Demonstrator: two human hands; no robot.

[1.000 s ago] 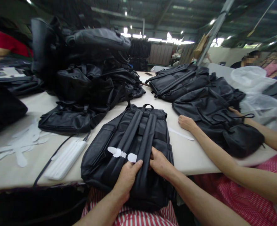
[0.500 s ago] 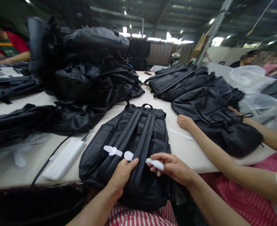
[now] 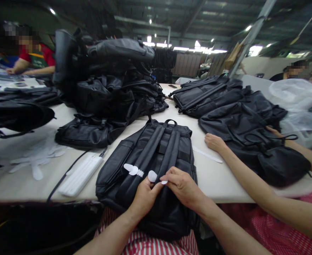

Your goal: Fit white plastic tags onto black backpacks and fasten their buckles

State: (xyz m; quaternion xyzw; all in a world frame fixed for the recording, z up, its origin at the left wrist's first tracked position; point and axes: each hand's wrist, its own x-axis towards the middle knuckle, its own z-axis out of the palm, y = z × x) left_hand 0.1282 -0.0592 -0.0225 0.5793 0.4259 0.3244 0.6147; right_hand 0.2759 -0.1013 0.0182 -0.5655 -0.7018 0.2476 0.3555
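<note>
- My lap, in red-and-white striped cloth (image 3: 158, 247), lies under the near end of the black backpack (image 3: 156, 148).
- The backpack lies strap side up, its near end hanging off the edge of the counter (image 3: 216, 179) toward me.
- My left hand (image 3: 144, 194) rests on the backpack's near end. Its grip is pressed together, thumb and forefinger pinching the white tab strip (image 3: 152, 176) just below its round end.
- My right hand (image 3: 184, 187) meets it from the backpack's right. Its grip pinches the strip's small end, fingers curled.
- The rest of the strip lies across the backpack's left strap.
- Left of the backpack, a white bundle (image 3: 81, 175) lies beside a black cord.
- Right of the backpack, a co-worker's hand (image 3: 214, 142) rests on the counter, near a loose white strip (image 3: 208, 156).
- Farther right of the backpack lie more black bags (image 3: 240, 117).
- Farther left of the backpack, white paper cutouts (image 3: 36, 159) are scattered.
- Beyond the backpack's top handle stands a tall pile of black bags (image 3: 113, 81).
- Far behind and left of the backpack, a person in a red top (image 3: 36, 58) sits at another surface.
</note>
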